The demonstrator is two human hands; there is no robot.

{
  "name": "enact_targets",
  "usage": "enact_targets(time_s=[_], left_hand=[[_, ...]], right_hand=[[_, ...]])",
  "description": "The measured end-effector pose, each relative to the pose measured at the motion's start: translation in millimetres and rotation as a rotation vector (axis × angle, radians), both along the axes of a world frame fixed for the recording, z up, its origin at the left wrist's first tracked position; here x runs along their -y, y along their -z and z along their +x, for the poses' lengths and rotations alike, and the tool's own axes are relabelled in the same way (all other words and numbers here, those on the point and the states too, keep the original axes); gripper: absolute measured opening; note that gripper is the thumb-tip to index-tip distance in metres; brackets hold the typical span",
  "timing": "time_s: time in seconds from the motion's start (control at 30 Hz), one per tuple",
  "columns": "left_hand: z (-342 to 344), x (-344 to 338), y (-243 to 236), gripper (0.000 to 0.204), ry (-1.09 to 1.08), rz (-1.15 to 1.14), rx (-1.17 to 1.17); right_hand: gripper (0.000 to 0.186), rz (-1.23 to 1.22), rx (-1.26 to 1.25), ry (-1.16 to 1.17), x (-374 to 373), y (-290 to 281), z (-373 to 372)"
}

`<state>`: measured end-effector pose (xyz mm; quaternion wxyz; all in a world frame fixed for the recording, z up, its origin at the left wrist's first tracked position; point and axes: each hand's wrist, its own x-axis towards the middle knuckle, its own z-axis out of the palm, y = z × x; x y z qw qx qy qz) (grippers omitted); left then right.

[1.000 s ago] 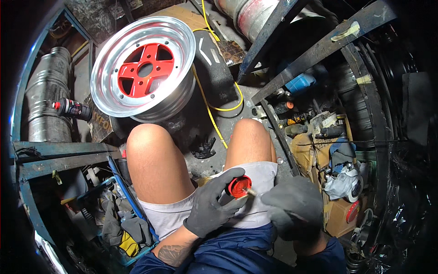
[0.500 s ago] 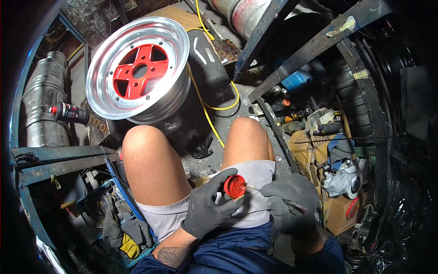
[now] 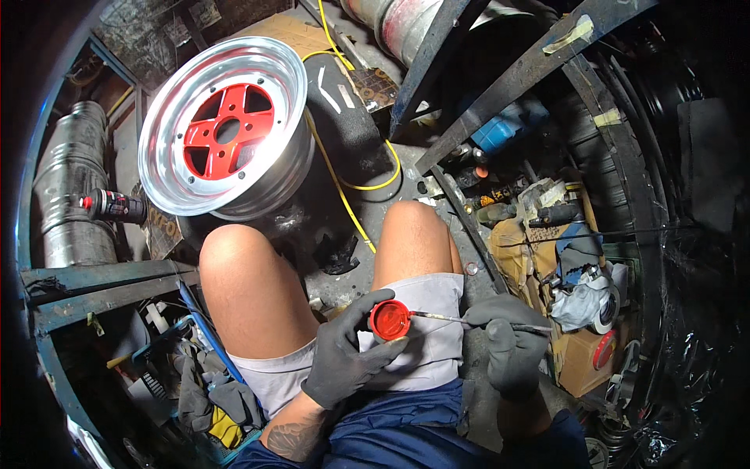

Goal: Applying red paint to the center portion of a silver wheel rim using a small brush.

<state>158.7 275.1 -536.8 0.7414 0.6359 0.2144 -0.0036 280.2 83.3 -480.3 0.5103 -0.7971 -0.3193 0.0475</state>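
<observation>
Left hand (image 3: 344, 359) still cupping red cap (image 3: 390, 320); right hand (image 3: 508, 344) gripping thin brush (image 3: 461, 318), tip now dipped in: paint loading.

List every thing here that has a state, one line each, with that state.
left hand: gloved, fingers cupped around the red cap
red cap: open side up, held above the lap
right hand: gloved, pinching the thin brush
thin brush: level, tip at the cap's rim
wheel rim: tilted, red centre facing up
spray can: lying on its side
</observation>
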Motion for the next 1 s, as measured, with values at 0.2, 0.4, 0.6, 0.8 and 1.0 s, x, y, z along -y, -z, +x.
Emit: enact_targets(time_s=[0.2, 0.4, 0.6, 0.8, 1.0], left_hand=[[1.3, -0.4, 2.5, 0.059, 0.034, -0.007, 0.015], [4.0, 4.3, 5.8, 0.063, 0.06, 0.035, 0.031], [5.7, 10.4, 21.5, 0.068, -0.04, 0.11, -0.003], [8.7, 15.5, 21.0, 0.067, -0.048, -0.027, -0.047], [19.6, 19.1, 37.5, 0.063, -0.042, 0.078, -0.062]], right_hand=[[0.029, 0.099, -0.131, 0.072, 5.4, 0.5, -6.4], [0.036, 0.087, -0.197, 0.198, 18.3, 12.8, -5.8], [0.023, 0.15, 0.412, 0.354, 53.1, 66.9, 24.8], [0.02, -0.172, 0.081, 0.444, 84.1, 219.0, 70.6], [0.066, -0.245, 0.102, 0.699, 44.5, 312.5, 191.0]])
